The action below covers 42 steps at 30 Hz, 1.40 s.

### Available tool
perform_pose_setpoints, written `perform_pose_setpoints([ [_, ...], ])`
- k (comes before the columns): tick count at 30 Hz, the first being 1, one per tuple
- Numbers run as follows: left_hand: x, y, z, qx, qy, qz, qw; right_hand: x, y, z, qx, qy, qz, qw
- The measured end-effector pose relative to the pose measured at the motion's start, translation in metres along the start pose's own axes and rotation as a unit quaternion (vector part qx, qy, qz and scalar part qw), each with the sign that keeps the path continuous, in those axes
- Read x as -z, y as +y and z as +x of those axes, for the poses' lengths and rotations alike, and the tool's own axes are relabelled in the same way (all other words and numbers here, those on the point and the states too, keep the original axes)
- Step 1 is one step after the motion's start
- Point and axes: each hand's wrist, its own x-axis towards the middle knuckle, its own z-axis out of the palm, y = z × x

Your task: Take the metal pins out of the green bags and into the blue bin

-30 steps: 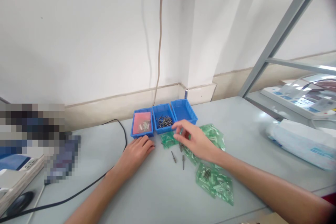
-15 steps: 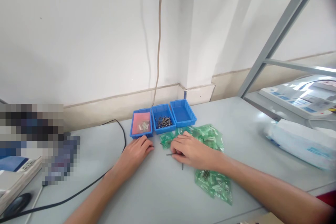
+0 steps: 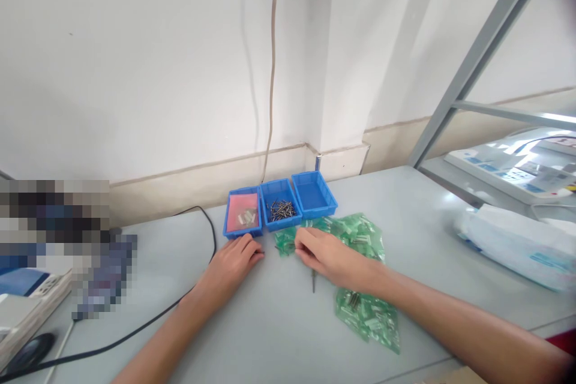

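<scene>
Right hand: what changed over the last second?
The right hand came down toward the near side and curled in. One of two loose metal pins no longer shows on the table, likely picked up; the grip is hidden. The other pin, left hand and blue bins stayed put.

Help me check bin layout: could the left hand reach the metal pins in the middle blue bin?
Probably yes: the left hand lies nearby, and nothing covers the metal pins in the open bin.
</scene>
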Motion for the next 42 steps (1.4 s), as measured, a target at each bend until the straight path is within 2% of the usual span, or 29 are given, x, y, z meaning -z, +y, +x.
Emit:
perform_pose_setpoints([
  [6, 0.0010, 0.0006, 0.0001, -0.001, -0.001, 0.005, 1.000, -0.0008, 0.0031, 0.0015, 0.044, 0.052, 0.007, 0.998],
  [12, 0.0030, 0.0011, 0.0000, -0.002, -0.002, -0.002, 1.000, -0.0010, 0.0002, 0.0034, 0.017, 0.133, 0.058, 0.989],
  [19, 0.0047, 0.0030, 0.0009, 0.001, 0.005, -0.002, 1.000, -0.0013, 0.0020, 0.0029, 0.000, 0.148, 0.087, 0.985],
  [27, 0.0039, 0.0011, -0.0020, -0.002, 0.012, -0.018, 1.000, 0.0038, -0.0012, 0.0030, 0.009, 0.196, 0.087, 0.977],
  [36, 0.0051, 0.0014, -0.0019, -0.007, 0.014, -0.029, 0.999, 0.0008, 0.0000, 0.0042, -0.093, 0.219, 0.193, 0.952],
  [42, 0.0000, -0.0016, -0.0035, -0.010, -0.009, 0.010, 1.000, 0.0017, -0.0027, 0.0051, -0.117, 0.218, 0.243, 0.938],
])
